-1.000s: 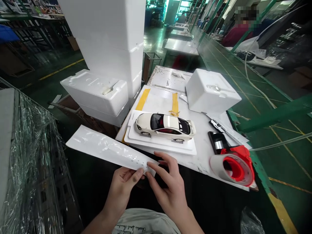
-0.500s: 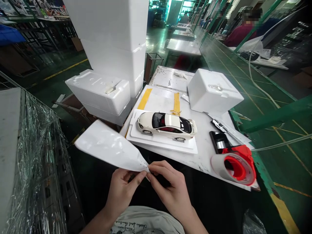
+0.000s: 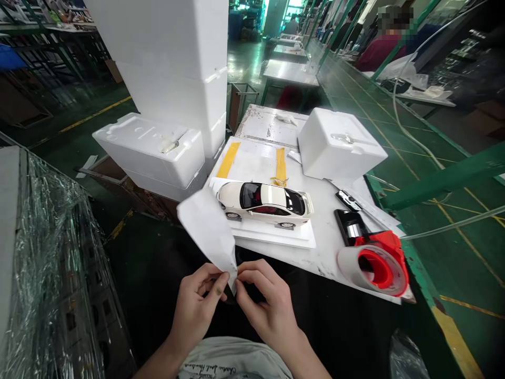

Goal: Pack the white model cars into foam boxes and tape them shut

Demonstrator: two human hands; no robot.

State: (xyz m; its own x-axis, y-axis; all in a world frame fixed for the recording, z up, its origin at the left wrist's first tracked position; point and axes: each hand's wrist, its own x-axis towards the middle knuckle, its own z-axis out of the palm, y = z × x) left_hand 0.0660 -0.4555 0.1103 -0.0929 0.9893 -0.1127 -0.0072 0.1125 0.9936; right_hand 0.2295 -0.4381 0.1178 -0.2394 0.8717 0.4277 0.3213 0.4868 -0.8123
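Observation:
A thin white sheet [image 3: 209,226] stands up from between my two hands, its upper part passing in front of the foam tray's left end. My left hand [image 3: 201,300] pinches its lower edge between thumb and fingers. Close beside it, my right hand [image 3: 268,300] pinches the sheet's narrow bottom corner. Beyond the hands, a cream model car [image 3: 268,202] rests on a white foam tray [image 3: 276,239], its front pointing left. The tray lies on the white table [image 3: 323,205].
A red tape dispenser [image 3: 382,268] is at the table's right, beside a black object [image 3: 349,226] and a cutter [image 3: 349,201]. White foam boxes [image 3: 339,147] stand behind, and more [image 3: 150,147] at left. Plastic wrap [image 3: 47,252] covers a rack. A person [image 3: 381,50] sits at back right.
The sheet has swung upright and rightward, now overlapping the tray's left end. My hands remain near each other, with the fingers slightly shifted. The whole view has shifted a little.

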